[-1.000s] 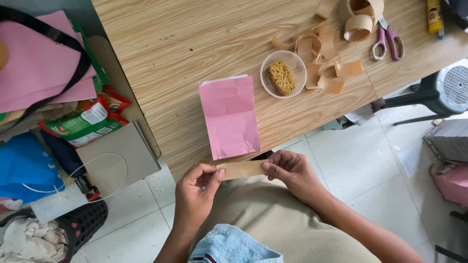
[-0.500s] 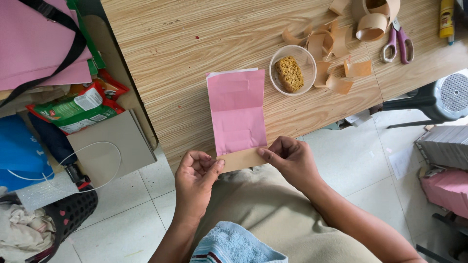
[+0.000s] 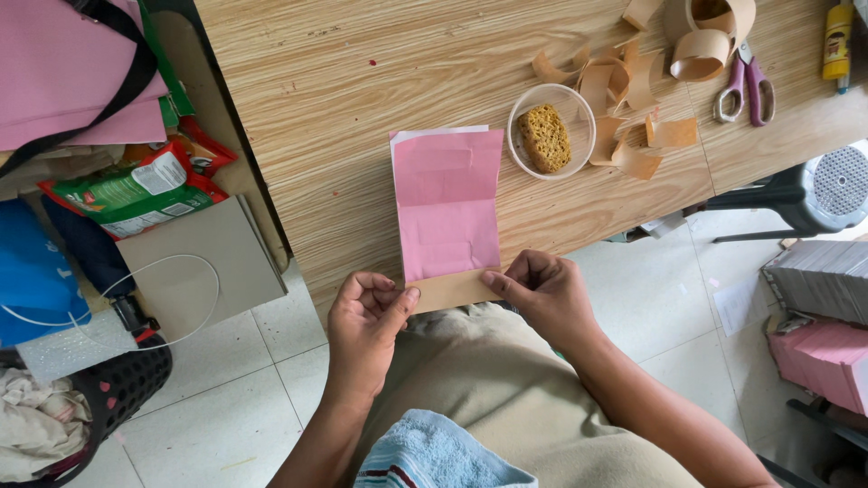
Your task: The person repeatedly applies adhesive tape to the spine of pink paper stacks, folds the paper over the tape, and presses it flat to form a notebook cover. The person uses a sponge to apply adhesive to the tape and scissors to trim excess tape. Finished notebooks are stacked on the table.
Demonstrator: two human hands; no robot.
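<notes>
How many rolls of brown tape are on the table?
2. One brown paper tape roll sits at the wooden table's top edge, partly cut off by the picture. A second brown paper tape roll leans just below it, beside the pink-handled scissors. More may lie outside view.

Wooden table, upper centre. Clear bowl with yellow sponge; brown tape scraps and purple-handled scissors, upper right. Snack packet and blue bag, left; black basket, lower left.

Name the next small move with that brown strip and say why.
Probably press the strip flat along the pink paper's near edge: the left hand and right hand pinch its ends, and it overlaps that edge at the table rim.
</notes>
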